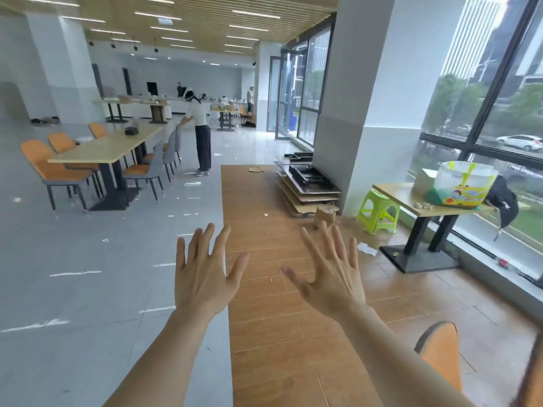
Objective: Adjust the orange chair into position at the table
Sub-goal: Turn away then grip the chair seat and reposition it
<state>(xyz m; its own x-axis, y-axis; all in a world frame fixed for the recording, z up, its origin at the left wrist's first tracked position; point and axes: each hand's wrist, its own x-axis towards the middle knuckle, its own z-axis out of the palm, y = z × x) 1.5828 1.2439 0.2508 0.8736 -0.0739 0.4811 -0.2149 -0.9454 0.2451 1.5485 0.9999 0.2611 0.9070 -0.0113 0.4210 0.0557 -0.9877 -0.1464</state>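
Both my hands are stretched out in front of me, palms down and fingers spread, holding nothing. My left hand point(204, 270) hovers over the seam between grey tile and wood floor. My right hand point(332, 273) hovers over the wood floor. The back of an orange chair point(439, 352) shows at the lower right, below and right of my right forearm, apart from both hands. A small wooden table point(411, 202) on a black pedestal stands farther off on the right by the window.
A lime-green stool point(379, 211) sits left of the small table, which carries a plastic bag point(462, 185). Stacked boards point(308, 186) lie by the white pillar. At the left a long table point(108, 148) has orange and grey chairs, and a person point(199, 133) stands beside it.
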